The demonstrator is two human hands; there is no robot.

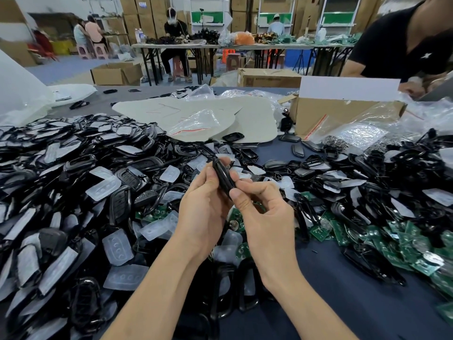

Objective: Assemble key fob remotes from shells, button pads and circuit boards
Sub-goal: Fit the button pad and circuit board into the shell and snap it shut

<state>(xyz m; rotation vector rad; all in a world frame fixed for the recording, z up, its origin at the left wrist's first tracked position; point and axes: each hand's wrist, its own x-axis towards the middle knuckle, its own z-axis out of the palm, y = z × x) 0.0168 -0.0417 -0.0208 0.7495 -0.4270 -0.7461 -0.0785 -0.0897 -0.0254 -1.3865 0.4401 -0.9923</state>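
Both hands (204, 202) (262, 207) pinch the fob (223, 176) near-upright, top leaning left.

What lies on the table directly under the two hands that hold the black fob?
Between the left hand and right hand, which grip the black fob, green circuit boards and clear button pads show. What lies beneath the palms is covered.
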